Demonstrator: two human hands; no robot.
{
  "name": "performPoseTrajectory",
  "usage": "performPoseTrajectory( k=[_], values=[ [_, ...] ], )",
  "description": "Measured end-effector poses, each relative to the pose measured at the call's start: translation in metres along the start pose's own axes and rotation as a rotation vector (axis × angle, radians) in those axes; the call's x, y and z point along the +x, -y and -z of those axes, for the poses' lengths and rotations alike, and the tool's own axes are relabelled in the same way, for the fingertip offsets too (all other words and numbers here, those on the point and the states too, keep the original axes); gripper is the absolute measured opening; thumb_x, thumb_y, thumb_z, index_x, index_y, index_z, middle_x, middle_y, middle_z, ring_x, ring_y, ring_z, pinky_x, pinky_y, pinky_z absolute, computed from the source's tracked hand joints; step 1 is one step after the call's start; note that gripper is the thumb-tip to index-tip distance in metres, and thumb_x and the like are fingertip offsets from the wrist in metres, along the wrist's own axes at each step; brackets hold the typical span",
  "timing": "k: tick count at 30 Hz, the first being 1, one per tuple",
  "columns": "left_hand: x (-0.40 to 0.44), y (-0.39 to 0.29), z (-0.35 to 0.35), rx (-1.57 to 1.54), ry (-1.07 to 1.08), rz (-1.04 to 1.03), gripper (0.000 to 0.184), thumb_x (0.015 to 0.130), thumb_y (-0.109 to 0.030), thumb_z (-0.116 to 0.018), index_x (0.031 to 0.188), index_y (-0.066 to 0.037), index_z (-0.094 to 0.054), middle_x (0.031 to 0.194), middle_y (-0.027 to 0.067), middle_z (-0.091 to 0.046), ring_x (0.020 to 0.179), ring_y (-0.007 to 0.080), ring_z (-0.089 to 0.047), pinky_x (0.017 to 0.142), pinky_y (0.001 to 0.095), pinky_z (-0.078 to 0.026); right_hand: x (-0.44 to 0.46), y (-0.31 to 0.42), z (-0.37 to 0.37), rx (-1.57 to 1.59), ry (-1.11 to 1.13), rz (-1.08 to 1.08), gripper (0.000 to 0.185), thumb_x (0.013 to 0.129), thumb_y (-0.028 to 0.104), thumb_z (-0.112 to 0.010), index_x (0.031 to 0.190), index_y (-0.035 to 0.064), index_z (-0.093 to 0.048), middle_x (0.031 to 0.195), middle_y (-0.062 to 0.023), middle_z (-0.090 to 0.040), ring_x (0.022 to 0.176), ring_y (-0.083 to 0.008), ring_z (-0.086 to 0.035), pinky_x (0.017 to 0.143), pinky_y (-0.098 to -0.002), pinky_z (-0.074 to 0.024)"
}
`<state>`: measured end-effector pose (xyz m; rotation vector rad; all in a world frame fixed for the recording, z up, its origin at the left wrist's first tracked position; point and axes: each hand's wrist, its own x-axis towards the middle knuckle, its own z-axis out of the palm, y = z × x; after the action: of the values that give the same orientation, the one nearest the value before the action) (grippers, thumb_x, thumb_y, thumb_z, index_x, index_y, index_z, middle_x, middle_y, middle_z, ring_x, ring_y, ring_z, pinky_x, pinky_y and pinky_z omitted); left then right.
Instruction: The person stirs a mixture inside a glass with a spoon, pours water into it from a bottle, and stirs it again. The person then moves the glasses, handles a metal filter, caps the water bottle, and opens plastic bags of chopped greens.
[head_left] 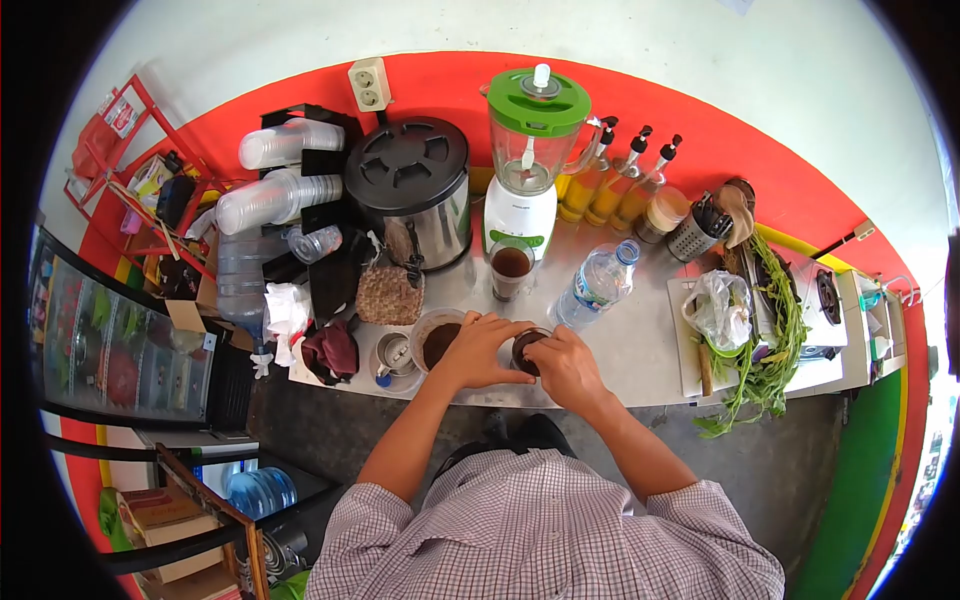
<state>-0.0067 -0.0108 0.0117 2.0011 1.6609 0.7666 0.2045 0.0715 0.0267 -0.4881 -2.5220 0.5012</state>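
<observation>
My left hand (488,350) curves around the left side of a small cup (524,352) with dark brown contents, thumb in front and fingers behind. My right hand (566,370) is closed, its fingertips at the cup's right rim and over its opening; whatever they pinch is hidden. Left of the cup, partly behind my left hand, a round tub (437,340) holds brown powder. A clear cup (511,268) of brown contents stands just beyond, in front of the blender (528,150). A clear water bottle (598,285) stands beyond my right hand.
On the metal counter (640,365), a steel container (410,190) with black lid stands at the back left near stacked plastic cups (280,200). Pump bottles (615,185) line the wall. Leafy greens (765,340) and a plastic bag (722,305) lie right. A small metal pot (397,358) sits left.
</observation>
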Motion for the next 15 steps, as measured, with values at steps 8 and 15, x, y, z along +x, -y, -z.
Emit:
performPoseTrajectory(
  k=[8, 15],
  values=[
    [-0.001, 0.003, -0.003, 0.006, -0.042, -0.025, 0.092, 0.069, -0.064, -0.09, 0.144, -0.016, -0.067, 0.119, 0.0073, -0.076, 0.113, 0.0262, -0.063, 0.102, 0.0408, -0.036, 0.001, 0.003, 0.001, -0.056, 0.004, -0.048, 0.019, 0.078, -0.001, -0.076, 0.096, 0.0061, -0.078, 0.087, -0.0076, -0.076, 0.08, -0.0298, -0.06, 0.077, -0.0397, -0.0518],
    [-0.001, 0.002, -0.006, -0.033, -0.046, -0.018, 0.092, 0.069, -0.065, -0.09, 0.143, -0.015, -0.068, 0.119, 0.0072, -0.076, 0.112, 0.0264, -0.063, 0.103, 0.0412, -0.036, 0.013, 0.009, 0.002, -0.011, -0.175, -0.114, 0.015, 0.077, 0.004, -0.076, 0.091, 0.0086, -0.075, 0.086, -0.006, -0.075, 0.083, -0.0293, -0.062, 0.078, -0.0415, -0.051]
  ],
)
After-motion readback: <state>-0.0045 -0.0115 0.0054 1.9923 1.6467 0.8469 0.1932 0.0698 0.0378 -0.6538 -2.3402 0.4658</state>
